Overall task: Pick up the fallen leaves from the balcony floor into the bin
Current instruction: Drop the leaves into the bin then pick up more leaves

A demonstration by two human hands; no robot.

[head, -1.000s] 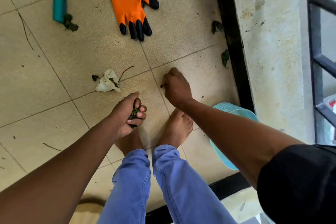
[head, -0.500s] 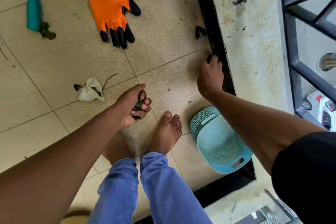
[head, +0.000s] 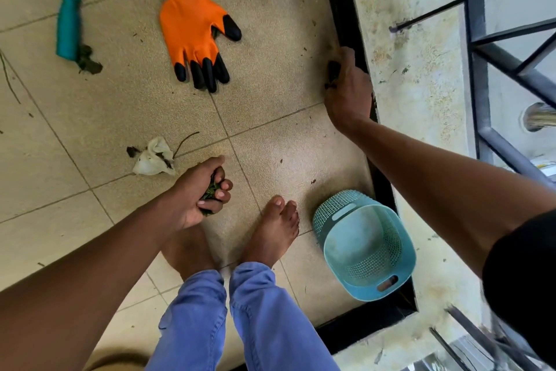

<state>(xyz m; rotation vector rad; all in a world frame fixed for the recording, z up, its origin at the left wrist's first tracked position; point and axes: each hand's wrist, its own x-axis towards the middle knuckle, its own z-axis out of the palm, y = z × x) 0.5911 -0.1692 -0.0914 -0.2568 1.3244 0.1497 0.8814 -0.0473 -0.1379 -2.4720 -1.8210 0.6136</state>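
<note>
**Right hand at the far edge, bin near the feet**

Head view: the right hand (head: 346, 87) reaches to the black strip along the wall, fingers curled on a dark leaf (head: 332, 69) there. The teal bin (head: 364, 245) lies nearer than that hand, just right of the right foot, its mouth open upward. The left hand (head: 200, 190) is fisted around a clump of green leaves (head: 210, 190), left of the bin. More leaf litter lies by the white scrap (head: 153, 157).

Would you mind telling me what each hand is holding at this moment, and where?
The left hand grips a bunch of green leaves in its fist; the right hand pinches a dark leaf at the floor's edge.
</note>
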